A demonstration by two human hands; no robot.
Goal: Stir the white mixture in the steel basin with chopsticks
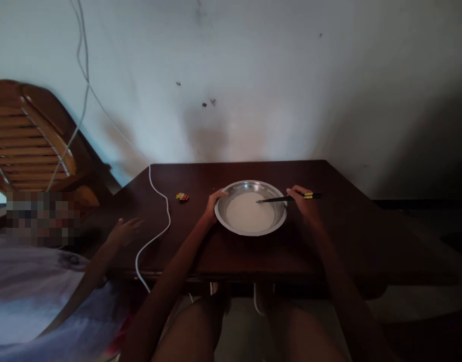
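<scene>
A round metal bowl with a pale white filling sits in the middle of a dark wooden table. My left hand grips the bowl's left rim, fingers curled over the edge. My right hand rests at the bowl's right side, closed on a pair of black chopsticks with yellow bands. The chopstick tips reach over the bowl's upper right part, just above the white filling.
A white cable runs down the wall and across the table's left part. A small colourful object lies left of the bowl. Another person's hand rests at the table's left edge. A wooden slatted chair stands far left.
</scene>
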